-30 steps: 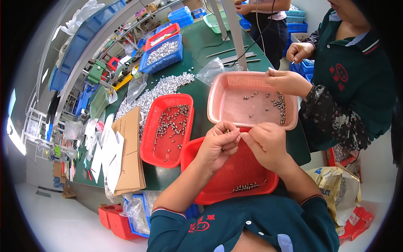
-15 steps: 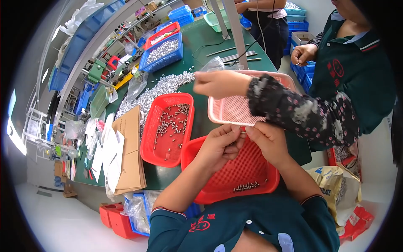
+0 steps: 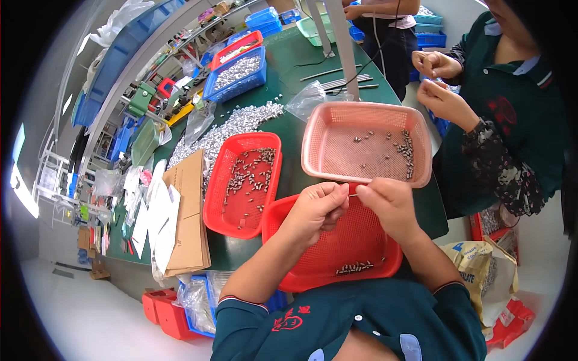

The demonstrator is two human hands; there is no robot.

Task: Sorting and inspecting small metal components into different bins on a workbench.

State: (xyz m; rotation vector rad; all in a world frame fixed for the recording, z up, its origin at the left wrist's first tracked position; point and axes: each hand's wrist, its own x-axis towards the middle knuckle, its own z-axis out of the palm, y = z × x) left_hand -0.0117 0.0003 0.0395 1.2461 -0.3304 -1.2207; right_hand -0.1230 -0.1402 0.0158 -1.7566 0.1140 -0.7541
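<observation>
Pinching one thin piece [image 3: 354, 195] between both sets of fingertips: left hand [image 3: 319, 208] has thumb and finger on one end, right hand [image 3: 388, 207] has the other. It's so small that I can't make out its exact shape. Both hands are up at the far side of the near red basket [image 3: 322, 256], probably so anything dropped lands inside — and two-ended holding likely gives finer control than one hand would.

As for containers, the near basket only has a short cluster of small metal bits [image 3: 355, 267] at the edge closest to the body, rest of its floor showing. Left of it, another red basket [image 3: 239, 207] has way more bits scattered about. Just beyond the hands is a pink basket [image 3: 337, 159], its bits mostly bunched along the right side, near the co-worker [image 3: 506, 114], maybe for easy reach. Farther back, a blue basket [image 3: 235, 91] is loaded with silver pieces, and a loose silver pile [image 3: 232, 126] sits right on the green table [image 3: 289, 72].
</observation>
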